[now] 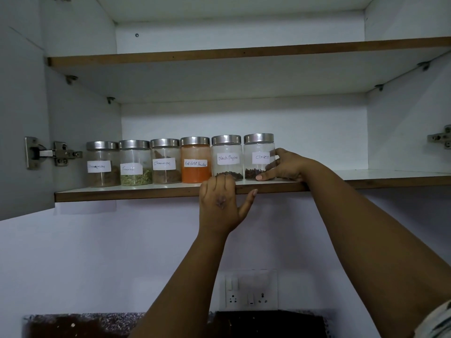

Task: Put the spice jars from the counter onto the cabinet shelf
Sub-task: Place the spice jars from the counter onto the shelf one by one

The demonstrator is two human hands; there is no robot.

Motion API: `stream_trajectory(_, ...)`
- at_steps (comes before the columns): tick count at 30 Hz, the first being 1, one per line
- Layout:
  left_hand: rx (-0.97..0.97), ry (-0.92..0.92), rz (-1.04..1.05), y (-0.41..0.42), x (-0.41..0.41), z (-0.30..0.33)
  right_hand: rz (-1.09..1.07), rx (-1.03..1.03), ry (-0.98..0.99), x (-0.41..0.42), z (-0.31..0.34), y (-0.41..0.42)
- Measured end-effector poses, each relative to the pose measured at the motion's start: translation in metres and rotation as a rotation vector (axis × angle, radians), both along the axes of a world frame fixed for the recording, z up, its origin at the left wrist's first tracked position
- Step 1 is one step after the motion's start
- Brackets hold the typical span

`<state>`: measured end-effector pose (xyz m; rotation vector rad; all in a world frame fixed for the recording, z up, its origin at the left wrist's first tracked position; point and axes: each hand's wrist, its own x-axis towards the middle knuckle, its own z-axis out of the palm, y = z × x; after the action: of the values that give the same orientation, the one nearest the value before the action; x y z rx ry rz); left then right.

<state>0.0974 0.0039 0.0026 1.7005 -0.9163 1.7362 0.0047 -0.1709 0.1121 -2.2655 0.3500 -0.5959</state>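
Several clear spice jars with steel lids stand in a row on the lower cabinet shelf. Left to right the labels read cinnamon, fennel, cinnamon again, red chilli powder, black pepper and cloves. My right hand holds the cloves jar at its right side, thumb along the base. My left hand hooks its fingers over the shelf's front edge, just below the black pepper jar.
The upper shelf above is bare. The shelf right of the cloves jar is free. An open cabinet door with a hinge stands at the left. A wall socket plate and a speckled counter lie below.
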Motion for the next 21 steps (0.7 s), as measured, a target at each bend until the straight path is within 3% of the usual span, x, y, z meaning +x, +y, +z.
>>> stream_trajectory(21,0.009,0.057,-0.027,0.005,-0.012,0.001,-0.048,-0.013,0.03,-0.009,0.0,0.008)
